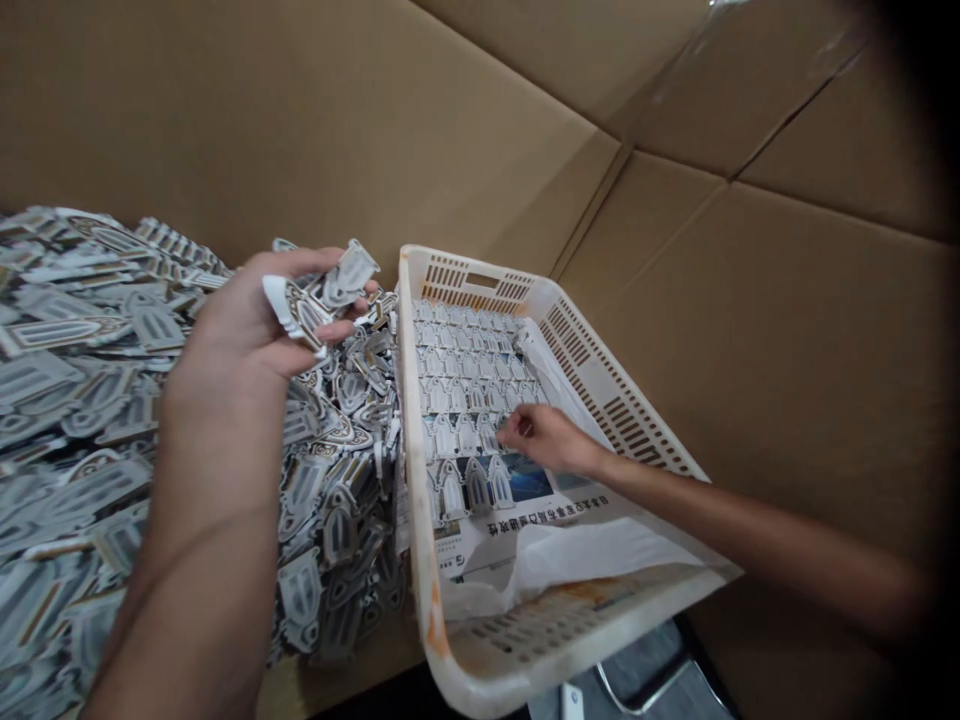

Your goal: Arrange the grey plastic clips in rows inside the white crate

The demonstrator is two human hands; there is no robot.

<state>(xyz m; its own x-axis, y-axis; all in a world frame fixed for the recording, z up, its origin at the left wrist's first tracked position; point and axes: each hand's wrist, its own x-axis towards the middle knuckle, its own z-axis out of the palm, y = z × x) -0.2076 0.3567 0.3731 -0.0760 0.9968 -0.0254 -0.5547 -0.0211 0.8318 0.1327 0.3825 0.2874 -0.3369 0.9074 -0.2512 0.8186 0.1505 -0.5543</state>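
Note:
My left hand (255,310), palm up over a large heap of loose pieces (330,500), is closed round several small white arch-shaped plastic pieces (350,272). One of them, a curved piece (294,308), shows brown-gold patterned trim. My right hand (551,437) reaches into a white plastic basket (417,560). Its thumb and fingers are pinched together at the end of a row of laid-out arched pieces (469,370). Whatever sits between those fingertips is too small and too covered to make out. The pieces lie side by side in rows on newspaper (547,515).
Tall cardboard walls (300,120) stand behind and to the right of the basket. Crumpled white paper (592,550) lines the basket's near side. Below its near edge, a metal-framed chair (652,670) shows in part.

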